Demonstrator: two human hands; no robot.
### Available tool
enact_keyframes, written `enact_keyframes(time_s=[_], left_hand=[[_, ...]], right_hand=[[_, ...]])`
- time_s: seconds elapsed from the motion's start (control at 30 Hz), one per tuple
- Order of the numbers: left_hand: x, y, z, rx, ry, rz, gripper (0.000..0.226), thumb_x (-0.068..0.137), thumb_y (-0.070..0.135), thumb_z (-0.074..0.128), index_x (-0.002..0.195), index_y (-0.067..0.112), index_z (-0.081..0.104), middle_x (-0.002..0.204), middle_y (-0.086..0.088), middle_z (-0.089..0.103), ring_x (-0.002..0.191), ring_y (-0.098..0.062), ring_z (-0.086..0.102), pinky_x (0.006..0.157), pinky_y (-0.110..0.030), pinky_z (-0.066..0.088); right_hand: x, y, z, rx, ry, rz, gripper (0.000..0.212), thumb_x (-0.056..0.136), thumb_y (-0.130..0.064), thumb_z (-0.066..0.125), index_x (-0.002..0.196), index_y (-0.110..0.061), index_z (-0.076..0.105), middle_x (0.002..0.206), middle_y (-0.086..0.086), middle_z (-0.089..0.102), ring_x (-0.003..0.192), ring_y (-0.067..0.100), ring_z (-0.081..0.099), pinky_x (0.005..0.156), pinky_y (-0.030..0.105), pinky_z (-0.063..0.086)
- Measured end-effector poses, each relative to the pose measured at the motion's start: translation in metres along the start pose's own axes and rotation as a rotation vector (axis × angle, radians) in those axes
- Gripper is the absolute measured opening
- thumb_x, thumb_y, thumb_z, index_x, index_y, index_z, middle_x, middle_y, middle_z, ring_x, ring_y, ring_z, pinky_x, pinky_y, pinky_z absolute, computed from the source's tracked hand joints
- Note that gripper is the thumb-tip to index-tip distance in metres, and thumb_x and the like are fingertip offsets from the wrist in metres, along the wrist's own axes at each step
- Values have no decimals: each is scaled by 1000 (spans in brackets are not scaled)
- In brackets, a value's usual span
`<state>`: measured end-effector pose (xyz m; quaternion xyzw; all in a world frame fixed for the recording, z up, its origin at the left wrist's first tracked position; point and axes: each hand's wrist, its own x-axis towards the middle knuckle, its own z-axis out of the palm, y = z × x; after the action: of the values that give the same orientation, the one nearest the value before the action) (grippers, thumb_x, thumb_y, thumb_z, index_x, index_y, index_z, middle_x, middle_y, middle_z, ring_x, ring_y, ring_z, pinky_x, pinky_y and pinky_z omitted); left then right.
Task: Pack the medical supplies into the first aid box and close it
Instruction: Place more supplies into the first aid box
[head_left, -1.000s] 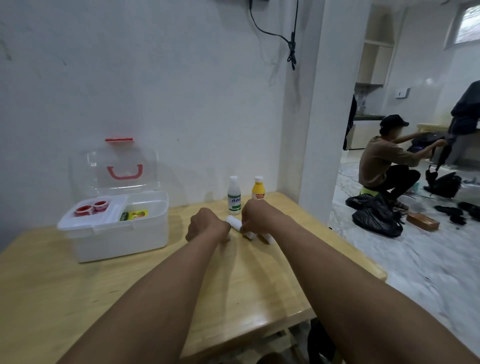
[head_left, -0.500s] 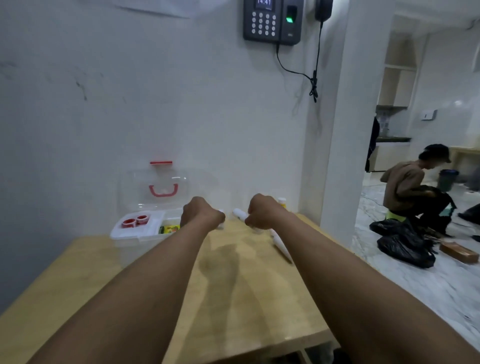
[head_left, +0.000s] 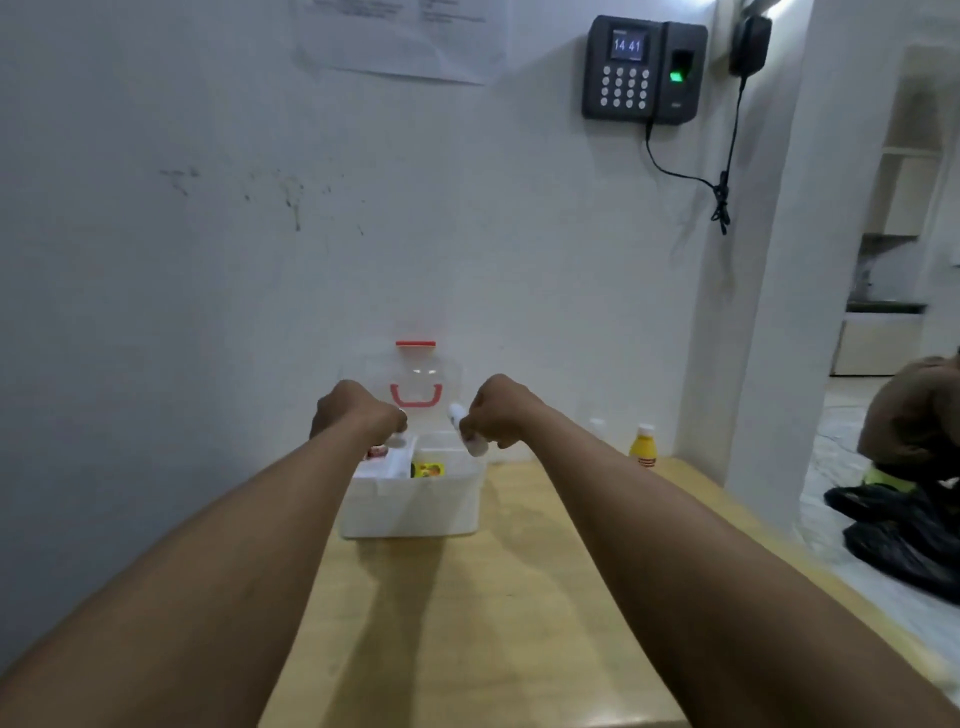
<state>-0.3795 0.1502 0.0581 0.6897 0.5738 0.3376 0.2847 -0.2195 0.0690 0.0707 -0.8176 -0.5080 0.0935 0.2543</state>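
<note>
Both fists, left hand (head_left: 349, 410) and right hand (head_left: 496, 410), clenched on a white roll (head_left: 464, 428) above the open first aid box (head_left: 415, 501) at the table's (head_left: 467, 623) far edge.

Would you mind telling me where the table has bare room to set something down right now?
The wooden table is bare in front of the first aid box, between the forearms, and between the box and the yellow bottle. It is crowded above the box, where the left hand and right hand hover.
</note>
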Motion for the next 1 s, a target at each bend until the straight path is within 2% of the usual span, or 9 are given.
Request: enact_keyframes(time_s=[0.13,0.23,0.3,0.4,0.5,0.6,0.83,0.9,1.0], left_hand=[[13,-19,-9,99,-38,-58,38,65,28,88,80,4,63,81,-12,70,65,-24,61,57,-28,45],[22,-30,-10,162,-70,-87,43,57,33,89,85,6,70,88,-10,72,79,-28,67,60,-28,46],[25,-35,-8,175,-78,-96,41,59,32,88,85,7,70,87,-9,72,81,-27,67,59,-28,46],[29,-41,-6,193,-98,-110,34,64,32,88,78,7,69,82,-6,73,78,-24,67,62,-28,49],[33,-47,-2,201,-123,-121,31,66,31,88,75,8,68,76,-3,73,76,-22,68,66,-28,51],[35,-51,2,209,-127,-108,32,68,31,87,79,9,66,84,-5,73,77,-22,67,60,-29,46],[38,-51,2,270,-86,-78,43,64,34,87,89,7,66,88,-5,67,79,-25,63,53,-28,39],[40,-52,3,276,-62,-70,41,70,32,85,90,8,57,88,-8,59,78,-25,58,57,-29,40],[43,-53,4,297,-52,-67,40,70,29,85,91,10,56,87,-8,57,79,-28,58,62,-30,43]], right_hand=[[13,-17,17,60,-40,-17,27,76,-14,75,98,0,69,92,14,71,83,27,71,69,35,62],[22,-29,31,93,-51,-23,30,76,-15,75,101,0,68,94,15,72,86,27,72,68,35,62],[27,-35,40,112,-64,-18,30,77,-16,76,100,1,69,93,16,72,86,27,72,69,35,62],[32,-42,54,127,-73,-14,27,78,-16,76,98,1,69,91,15,72,79,26,71,68,34,61],[36,-47,64,124,-70,-8,18,80,-16,75,83,1,69,77,13,68,62,23,64,64,33,59],[40,-50,71,95,-66,-5,20,82,-16,74,73,-4,62,73,11,65,57,20,61,59,30,56],[51,-53,88,28,-54,-27,28,86,-22,73,69,-8,55,66,5,58,52,16,56,47,21,43],[53,-53,93,-10,-44,-53,24,86,-22,73,76,-4,62,72,7,61,57,18,57,48,21,41],[54,-52,97,-41,-66,-73,19,83,-15,75,93,-1,69,88,11,68,69,21,61,54,21,44]])
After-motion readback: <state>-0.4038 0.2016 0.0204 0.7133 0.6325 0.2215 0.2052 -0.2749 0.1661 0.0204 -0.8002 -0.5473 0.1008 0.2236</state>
